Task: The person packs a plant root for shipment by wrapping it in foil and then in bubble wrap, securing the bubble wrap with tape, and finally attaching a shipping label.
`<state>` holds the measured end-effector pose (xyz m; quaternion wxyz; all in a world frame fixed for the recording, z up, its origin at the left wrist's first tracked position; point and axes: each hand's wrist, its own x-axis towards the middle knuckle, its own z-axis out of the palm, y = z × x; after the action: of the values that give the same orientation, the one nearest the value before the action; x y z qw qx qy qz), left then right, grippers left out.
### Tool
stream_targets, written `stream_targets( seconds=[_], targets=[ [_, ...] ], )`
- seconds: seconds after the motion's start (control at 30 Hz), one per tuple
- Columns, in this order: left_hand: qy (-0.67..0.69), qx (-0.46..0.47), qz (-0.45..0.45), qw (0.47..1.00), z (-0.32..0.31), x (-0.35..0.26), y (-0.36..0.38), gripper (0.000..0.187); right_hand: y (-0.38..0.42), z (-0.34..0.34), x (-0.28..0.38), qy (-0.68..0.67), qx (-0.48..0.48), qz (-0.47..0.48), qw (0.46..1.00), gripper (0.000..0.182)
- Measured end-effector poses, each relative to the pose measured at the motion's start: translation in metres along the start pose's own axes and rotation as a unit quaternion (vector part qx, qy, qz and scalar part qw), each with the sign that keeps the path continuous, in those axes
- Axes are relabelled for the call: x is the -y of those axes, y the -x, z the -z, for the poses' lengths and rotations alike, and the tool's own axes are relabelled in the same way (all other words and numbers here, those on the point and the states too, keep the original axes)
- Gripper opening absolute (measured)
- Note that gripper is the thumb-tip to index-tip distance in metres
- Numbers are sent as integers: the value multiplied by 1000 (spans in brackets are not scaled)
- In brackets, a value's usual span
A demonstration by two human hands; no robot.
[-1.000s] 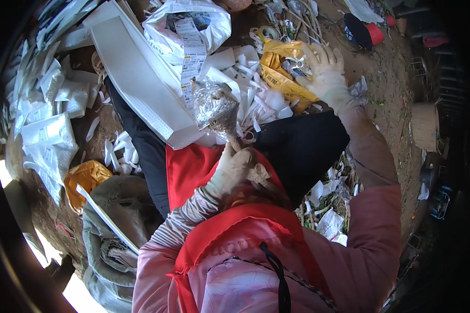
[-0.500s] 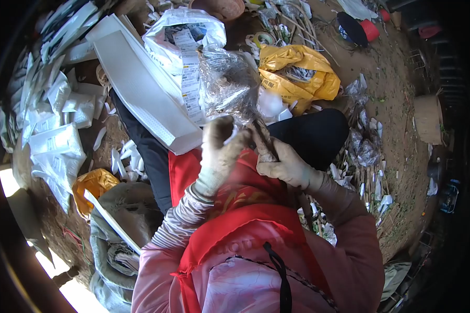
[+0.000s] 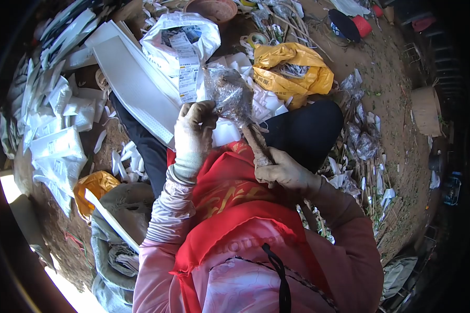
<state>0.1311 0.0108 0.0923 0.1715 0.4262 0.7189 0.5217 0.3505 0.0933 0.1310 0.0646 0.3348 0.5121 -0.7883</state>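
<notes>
My right hand, in a soiled light glove, is closed round a thick brown woody stem. The stem's far end goes into a dark, lumpy bundle wrapped in clear plastic film. My left hand, also gloved, has its fingers curled at the near left side of this bundle, gripping the film's edge; the fingertips are partly hidden. Beneath the stem, a red apron covers my lap. White foam pieces lie just behind my left hand.
Long white foam sheets lean across my left leg. Beyond are a white bag with a printed label strip, a yellow plastic bag and a reddish-brown bowl. White packets pile at left; sticks and plastic scraps lie at right.
My left hand has moved left, away from the stem, to the bundle's side. The film bundle looks smaller and more compact. My right hand has stayed on the stem, shifting slightly nearer me.
</notes>
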Motion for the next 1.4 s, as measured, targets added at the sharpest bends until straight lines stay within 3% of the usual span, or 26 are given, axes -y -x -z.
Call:
stream_targets(
  seconds=[0.1,0.2,0.33,0.4,0.43,0.47,0.53,0.63,0.73,0.8,1.0,1.03,1.13,1.2,1.27,1.33,1.4],
  targets=[
    [124,26,38,991,2,12,-1,29,2,-4,-1,-17,-6,-25,1000,25],
    [382,79,145,909,6,27,2,24,0,-5,-5,-66,51,-24,996,8],
    [429,80,203,876,3,40,2,22,0,-7,-10,-60,82,-3,995,7],
    [293,-1,122,948,-6,26,7,20,-4,-9,-11,-99,61,-63,991,14],
    [220,-43,80,971,-8,21,8,19,-5,-8,-13,-80,61,-50,994,13],
    [158,-90,16,983,-13,30,8,16,-6,-8,-14,-62,62,-38,995,13],
    [64,-135,-25,988,-17,32,10,16,-5,-7,-14,-14,67,-2,998,12],
    [-28,-105,-26,994,-14,15,16,28,-4,-7,-13,19,71,24,997,10],
    [-20,-121,-60,991,-17,1,15,33,-5,-9,-9,-29,46,-29,998,9],
    [-44,-116,-33,992,-20,2,14,36,0,-15,1,-23,22,-45,999,7],
    [23,-118,62,991,-24,1,10,41,-7,-10,-12,-32,62,-21,997,7],
    [-10,-118,47,992,-25,1,11,43,-8,-11,-12,-57,69,-24,996,7],
    [10,-181,57,982,-34,0,14,40,-10,-13,-10,-100,86,-42,990,7],
    [-30,-193,-25,980,-31,2,15,35,-8,-15,0,-86,94,-65,990,7],
    [-45,-201,-85,975,-29,5,15,33,-16,-8,-17,-21,122,26,992,8],
    [-35,-204,-121,971,-28,9,14,33,-17,-8,-19,-30,116,36,992,11],
    [-28,-201,-135,970,-28,15,13,29,-13,-11,-12,-111,78,-37,990,14]
  ],
)
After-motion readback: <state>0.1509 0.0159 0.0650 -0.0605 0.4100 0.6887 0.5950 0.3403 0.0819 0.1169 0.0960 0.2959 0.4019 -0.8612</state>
